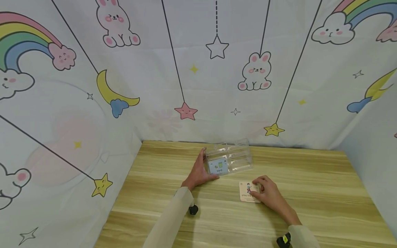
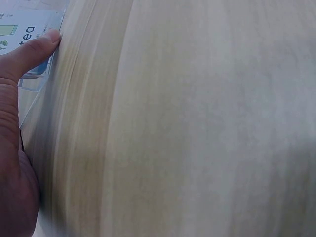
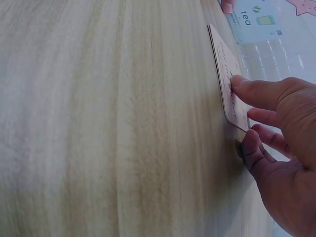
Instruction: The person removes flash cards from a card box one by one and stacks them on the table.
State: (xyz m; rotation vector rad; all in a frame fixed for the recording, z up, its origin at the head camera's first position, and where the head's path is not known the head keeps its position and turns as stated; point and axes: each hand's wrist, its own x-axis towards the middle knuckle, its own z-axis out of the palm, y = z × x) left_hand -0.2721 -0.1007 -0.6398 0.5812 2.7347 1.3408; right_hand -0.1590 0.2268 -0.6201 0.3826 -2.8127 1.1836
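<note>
A clear plastic compartment box (image 1: 240,162) sits toward the back of the wooden table, with its transparent lid raised at the rear. In its front left compartment lies a blue card (image 1: 219,165) reading "tea". My left hand (image 1: 199,173) grips the box's left end, fingers along the far side and thumb at the front edge; the left wrist view catches only that thumb (image 2: 37,52) near the card. To the box's front right, my right hand (image 1: 270,195) pinches a cream picture card (image 1: 244,193) by its right side. Seen from the right wrist, this card (image 3: 222,64) is tilted.
Wood-grain table (image 1: 322,193) extends around both hands. A white cloth backdrop (image 1: 211,86) printed with rabbits, stars and rainbows stands along the table's back and sides, close behind the box.
</note>
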